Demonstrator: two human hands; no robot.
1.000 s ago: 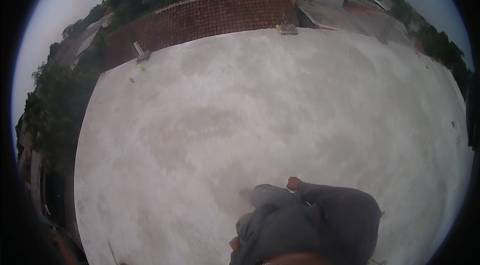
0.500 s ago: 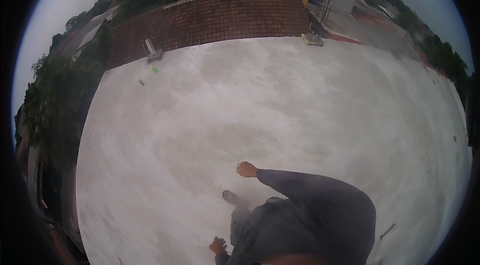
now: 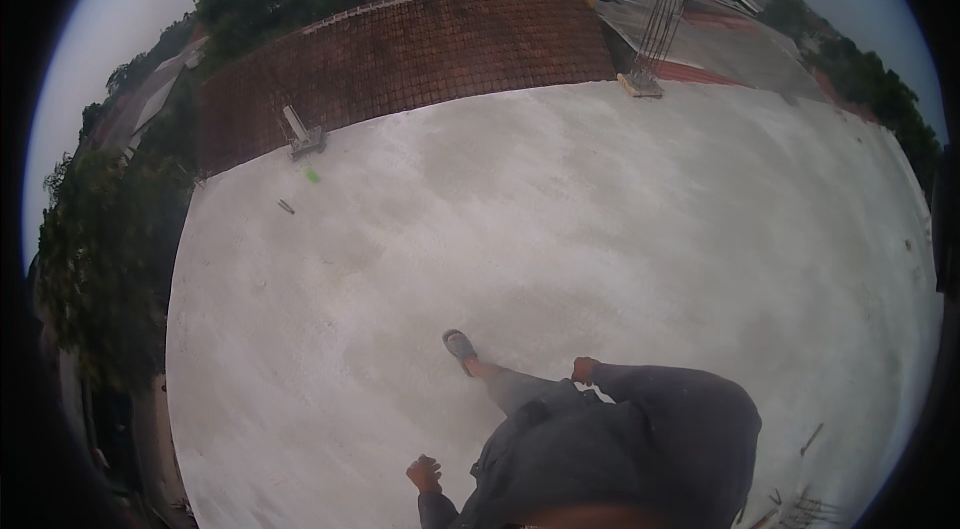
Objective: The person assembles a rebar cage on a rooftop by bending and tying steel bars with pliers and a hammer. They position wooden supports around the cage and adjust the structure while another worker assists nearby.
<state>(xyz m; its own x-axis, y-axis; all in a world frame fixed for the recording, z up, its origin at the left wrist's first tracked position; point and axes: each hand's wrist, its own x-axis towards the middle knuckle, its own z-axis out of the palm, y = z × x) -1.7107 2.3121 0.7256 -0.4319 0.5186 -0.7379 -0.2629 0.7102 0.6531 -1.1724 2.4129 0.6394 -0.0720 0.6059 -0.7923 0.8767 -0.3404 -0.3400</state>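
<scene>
My left hand (image 3: 424, 474) hangs at my left side over the pale concrete slab (image 3: 400, 259), its fingers curled in. Nothing shows in it. My right hand (image 3: 585, 370) is in front of my body, closed like a fist at the end of a dark sleeve. Whether it holds something small is hidden. Neither hand touches the slab. A sandalled foot (image 3: 459, 345) is stretched forward on the slab, between and ahead of the hands.
Rebar (image 3: 657, 39) stands up from a stub at the far edge, beside a tiled roof (image 3: 430, 49). Another stub (image 3: 305, 138) stands far left, near a green patch (image 3: 313, 175). A stick (image 3: 811, 439) and thin rods (image 3: 805, 511) lie right. Trees (image 3: 110, 249) border the left edge.
My right hand has swung back toward my body and to the right. My left hand has moved slightly up and left. The foot has come forward, and the view has shifted.
</scene>
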